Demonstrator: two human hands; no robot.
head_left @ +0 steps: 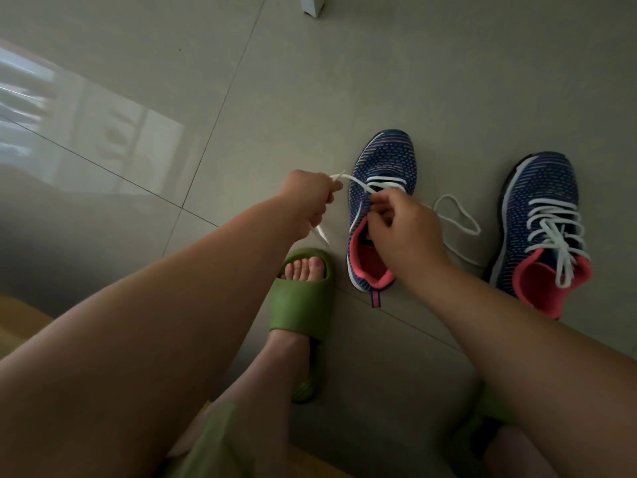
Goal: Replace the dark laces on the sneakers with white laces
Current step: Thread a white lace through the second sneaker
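Note:
Two navy knit sneakers with pink linings stand on the floor. The left sneaker (384, 167) has a white lace (382, 184) through its front eyelets only. My left hand (306, 201) grips one end of that lace, pulled out to the left, with the tip hanging below my fist. My right hand (400, 225) sits over the sneaker's tongue and eyelets, fingers curled and pinching there; what they pinch is hidden. The lace's other end lies looped on the floor (458, 215). The right sneaker (541, 229) is laced in white up to its collar.
My foot in a green slide sandal (303, 305) rests just left of the left sneaker's heel. A second green sandal (482, 419) is partly hidden under my right arm. Grey floor tiles (310, 81) surround the shoes. A white furniture leg (312, 5) stands at the top.

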